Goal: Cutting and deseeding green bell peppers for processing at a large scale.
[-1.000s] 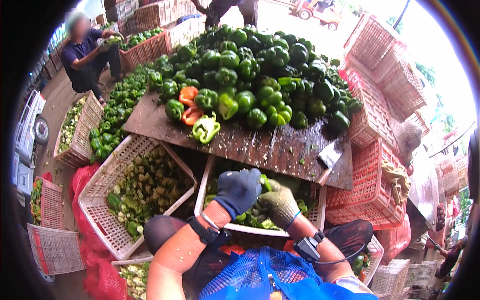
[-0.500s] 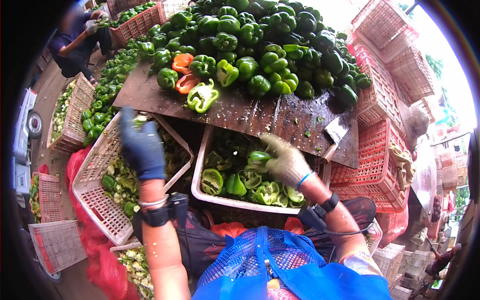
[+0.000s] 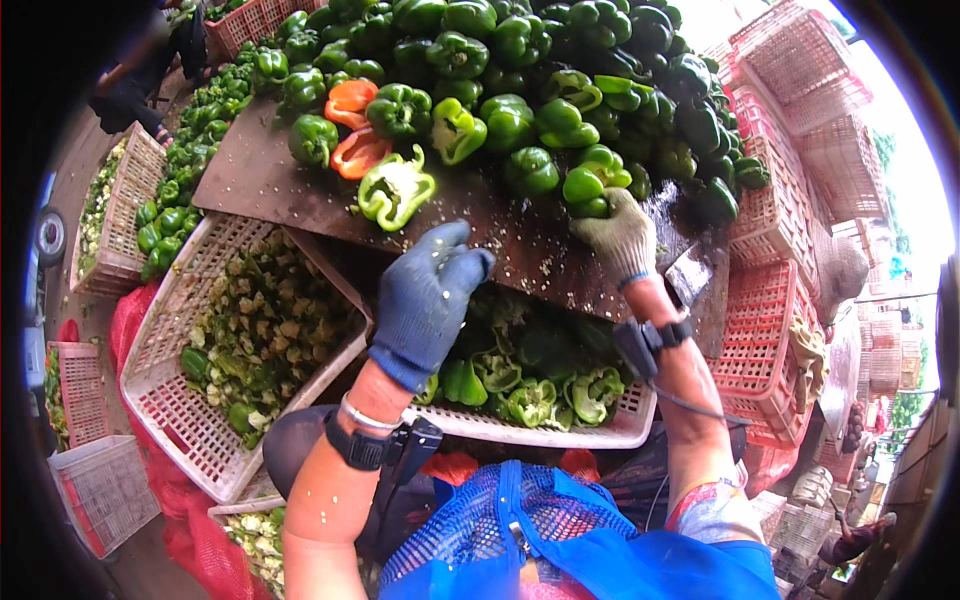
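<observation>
My right hand (image 3: 617, 238), in a pale knit glove, is closed on a green bell pepper (image 3: 585, 190) at the near edge of the heap (image 3: 460, 55). Over the near edge of the brown board (image 3: 260, 170) hovers my left hand (image 3: 425, 300) in a blue glove, its fingers bent but apart, with nothing visible in them. Below it, a white crate (image 3: 530, 435) holds halved green peppers (image 3: 540, 395). Cut pepper halves, one pale green (image 3: 395, 190) and others orange (image 3: 360, 153), lie on the board. A broad-bladed knife (image 3: 692, 272) rests by my right wrist, partly hidden.
A tilted white crate (image 3: 190, 440) of pepper cores and trimmings stands at left, beside red mesh sacks (image 3: 175, 500). Red crates (image 3: 755, 350) are stacked at right. More peppers (image 3: 180, 200) cover the ground at far left, where another person (image 3: 130, 85) sits.
My right hand has left the crate of halves and reached up to a pepper on the heap. My left hand has swung right, from the trimmings crate to the board's near edge.
</observation>
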A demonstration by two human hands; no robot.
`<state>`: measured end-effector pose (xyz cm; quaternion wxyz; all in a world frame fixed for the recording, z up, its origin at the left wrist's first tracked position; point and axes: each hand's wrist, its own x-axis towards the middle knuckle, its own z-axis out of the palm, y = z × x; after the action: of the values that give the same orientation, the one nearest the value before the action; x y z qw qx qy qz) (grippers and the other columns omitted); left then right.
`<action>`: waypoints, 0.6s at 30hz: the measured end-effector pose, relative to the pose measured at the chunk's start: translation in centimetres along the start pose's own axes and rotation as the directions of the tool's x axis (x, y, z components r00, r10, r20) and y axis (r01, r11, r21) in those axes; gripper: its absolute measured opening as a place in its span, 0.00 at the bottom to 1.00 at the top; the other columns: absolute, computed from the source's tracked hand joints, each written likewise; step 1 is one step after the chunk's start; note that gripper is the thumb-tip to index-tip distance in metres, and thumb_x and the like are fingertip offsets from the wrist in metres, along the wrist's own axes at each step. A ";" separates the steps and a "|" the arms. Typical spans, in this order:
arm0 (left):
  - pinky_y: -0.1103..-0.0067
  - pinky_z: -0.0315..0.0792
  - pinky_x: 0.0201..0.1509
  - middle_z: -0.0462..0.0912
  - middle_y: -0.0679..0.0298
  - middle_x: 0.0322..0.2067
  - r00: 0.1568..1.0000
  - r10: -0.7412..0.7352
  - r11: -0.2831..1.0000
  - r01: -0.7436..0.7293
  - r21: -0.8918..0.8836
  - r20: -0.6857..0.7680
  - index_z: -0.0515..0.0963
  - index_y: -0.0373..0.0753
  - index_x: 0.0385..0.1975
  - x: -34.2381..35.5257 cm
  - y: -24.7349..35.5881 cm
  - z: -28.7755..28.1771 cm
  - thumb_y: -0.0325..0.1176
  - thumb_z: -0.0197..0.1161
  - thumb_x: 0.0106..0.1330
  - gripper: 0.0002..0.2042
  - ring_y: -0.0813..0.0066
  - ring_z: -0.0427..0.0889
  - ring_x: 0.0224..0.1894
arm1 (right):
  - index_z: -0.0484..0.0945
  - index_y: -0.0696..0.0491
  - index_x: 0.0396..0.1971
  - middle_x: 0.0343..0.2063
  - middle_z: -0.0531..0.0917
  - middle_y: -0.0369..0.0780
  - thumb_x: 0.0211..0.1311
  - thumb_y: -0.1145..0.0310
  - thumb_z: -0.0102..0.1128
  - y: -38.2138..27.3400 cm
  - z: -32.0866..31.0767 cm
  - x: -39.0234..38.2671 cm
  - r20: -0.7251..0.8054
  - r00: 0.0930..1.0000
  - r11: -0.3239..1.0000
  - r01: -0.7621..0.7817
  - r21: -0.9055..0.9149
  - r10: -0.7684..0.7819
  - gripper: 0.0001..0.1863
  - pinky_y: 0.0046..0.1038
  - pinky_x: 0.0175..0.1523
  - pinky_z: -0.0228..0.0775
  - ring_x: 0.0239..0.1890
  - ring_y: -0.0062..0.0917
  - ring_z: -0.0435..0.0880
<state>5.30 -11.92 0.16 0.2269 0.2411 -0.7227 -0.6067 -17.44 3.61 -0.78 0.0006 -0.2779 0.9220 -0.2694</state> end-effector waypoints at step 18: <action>0.78 0.77 0.39 0.85 0.57 0.37 0.970 -0.057 0.979 0.101 -0.177 0.237 0.73 0.33 0.58 1.0 -1.6 10.6 0.20 0.58 0.51 0.28 0.76 0.83 0.37 | 0.71 0.62 0.62 0.53 0.81 0.42 0.63 0.69 0.63 -0.5 -1.3 -3.4 0.262 0.964 0.700 -0.165 0.695 -0.033 0.28 0.25 0.60 0.69 0.54 0.25 0.78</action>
<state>-1.92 -4.65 -3.13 0.1385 0.1751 -0.6734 -0.7047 -14.47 5.67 0.03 0.2358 -0.2546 0.7480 -0.5658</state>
